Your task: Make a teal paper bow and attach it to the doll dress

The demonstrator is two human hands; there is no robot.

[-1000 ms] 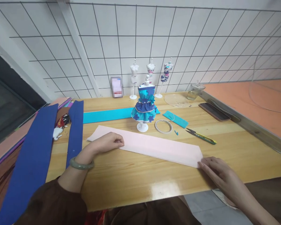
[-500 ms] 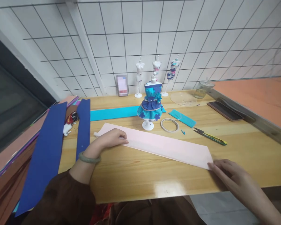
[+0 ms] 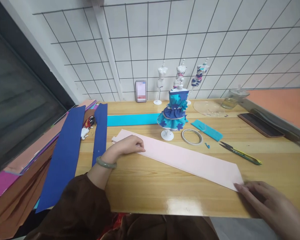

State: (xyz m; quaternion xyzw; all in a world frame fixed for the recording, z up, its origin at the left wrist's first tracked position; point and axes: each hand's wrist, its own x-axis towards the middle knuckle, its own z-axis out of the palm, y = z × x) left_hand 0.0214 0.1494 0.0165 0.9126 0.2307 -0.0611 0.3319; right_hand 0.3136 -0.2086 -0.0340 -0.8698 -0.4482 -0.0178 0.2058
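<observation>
A long folded strip of pale pink crepe paper (image 3: 187, 160) lies slantwise across the wooden table. My left hand (image 3: 130, 145), with a green bangle at the wrist, pinches its near edge toward the left end. At the right end, my right hand (image 3: 265, 196) has the near corner between thumb and fingers. Just behind the strip stands a small white dress form in a blue and turquoise ruffled dress (image 3: 175, 110). A roll of narrow white tape (image 3: 192, 137), a short turquoise strip (image 3: 207, 130) and yellow-handled thread snips (image 3: 240, 153) lie to its right.
Blue strips (image 3: 65, 153) and brown paper (image 3: 22, 186) lie at the left. A long turquoise strip (image 3: 132, 120) runs behind the pink one. Along the wall stand a phone (image 3: 141, 91) and several small dress forms (image 3: 162, 76). A dark tray-like object (image 3: 260, 125) and glass jar (image 3: 231, 101) sit at right.
The camera view has turned a little left, so everything sits further right in the picture. Both hands keep their hold on the pink strip, which looks almost unchanged.
</observation>
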